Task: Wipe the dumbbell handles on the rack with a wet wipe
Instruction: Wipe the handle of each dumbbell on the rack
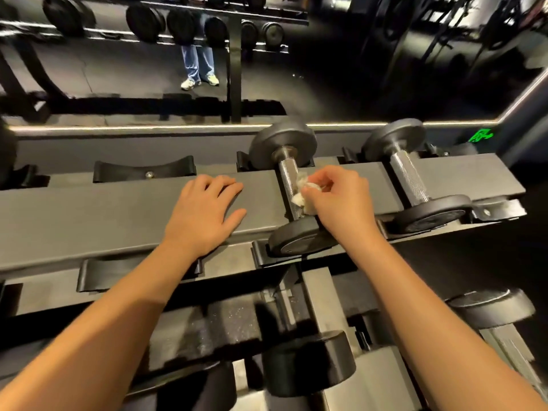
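Two dumbbells, top tier: we see the centre dumbbell (pixel 289 185) and the right dumbbell (pixel 410 180) lying across the rack (pixel 118 209), well apart, their ends seated in black saddles (pixel 259 253).
Wet wipe (pixel 301 198): we find it white and crumpled, pressed against the right side of the centre dumbbell's knurled handle (pixel 286 169), about midway along.
Right hand (pixel 341 200): we note the fingers curled, pinching the wet wipe to that handle.
Left hand (pixel 204 215): we note it palm down on the rack's grey rail, fingers relaxed, holding nothing, left of the centre dumbbell.
Lower tier: we see more dumbbells (pixel 308 363) below, partly hidden by our forearms.
Mirror (pixel 326 84): behind the rack, we see it reflecting another dumbbell row and a person's legs (pixel 198 60) in jeans.
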Action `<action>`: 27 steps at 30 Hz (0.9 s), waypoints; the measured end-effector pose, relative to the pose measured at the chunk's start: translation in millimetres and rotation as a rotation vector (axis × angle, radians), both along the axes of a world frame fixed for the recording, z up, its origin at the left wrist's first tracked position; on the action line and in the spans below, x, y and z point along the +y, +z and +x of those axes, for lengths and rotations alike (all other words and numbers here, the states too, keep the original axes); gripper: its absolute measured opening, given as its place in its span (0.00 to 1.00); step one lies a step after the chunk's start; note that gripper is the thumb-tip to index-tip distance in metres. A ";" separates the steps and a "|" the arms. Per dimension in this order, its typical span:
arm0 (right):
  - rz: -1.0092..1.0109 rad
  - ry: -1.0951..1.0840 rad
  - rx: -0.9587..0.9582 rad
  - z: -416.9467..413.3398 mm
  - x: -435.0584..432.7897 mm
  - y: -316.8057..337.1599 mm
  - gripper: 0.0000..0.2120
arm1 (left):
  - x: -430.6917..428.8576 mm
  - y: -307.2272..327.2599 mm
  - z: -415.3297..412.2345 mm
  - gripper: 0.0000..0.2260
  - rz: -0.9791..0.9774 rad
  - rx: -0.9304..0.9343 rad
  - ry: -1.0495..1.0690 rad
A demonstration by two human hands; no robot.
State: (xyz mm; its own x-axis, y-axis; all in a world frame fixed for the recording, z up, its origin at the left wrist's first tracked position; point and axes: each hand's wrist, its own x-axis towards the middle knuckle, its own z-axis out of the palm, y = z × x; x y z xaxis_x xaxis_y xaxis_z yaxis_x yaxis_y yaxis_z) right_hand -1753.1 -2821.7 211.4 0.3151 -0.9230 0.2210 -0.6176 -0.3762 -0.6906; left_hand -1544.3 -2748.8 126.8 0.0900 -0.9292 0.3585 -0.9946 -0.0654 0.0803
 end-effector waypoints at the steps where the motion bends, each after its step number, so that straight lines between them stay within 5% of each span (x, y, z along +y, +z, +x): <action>1: 0.014 -0.007 0.011 3.8 -8.3 -1.2 0.02 | -0.7 0.1 0.1 0.25 -0.012 -0.009 -0.006; 8: 0.063 0.028 0.072 36.7 -42.4 8.2 0.05 | -4.0 1.9 1.0 0.26 0.069 0.024 -0.006; 15: 0.236 0.141 0.347 1.8 -23.7 11.9 0.07 | -4.1 1.9 -1.0 0.25 0.066 0.022 0.018; 21: 0.091 0.060 0.080 36.9 -41.7 13.0 0.04 | -3.3 2.5 -2.8 0.25 0.053 0.015 0.031; 27: 0.204 0.168 0.301 8.4 -32.2 12.3 0.07 | -2.8 1.6 -3.1 0.25 0.040 0.028 0.035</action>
State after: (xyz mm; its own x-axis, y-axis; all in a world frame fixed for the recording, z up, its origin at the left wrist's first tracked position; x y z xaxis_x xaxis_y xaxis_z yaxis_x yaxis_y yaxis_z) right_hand -1744.8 -2853.9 223.7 0.4881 -0.8685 -0.0866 -0.7452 -0.3630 -0.5593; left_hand -1547.4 -2751.5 128.4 0.1322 -0.9387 0.3182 -0.9891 -0.1037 0.1050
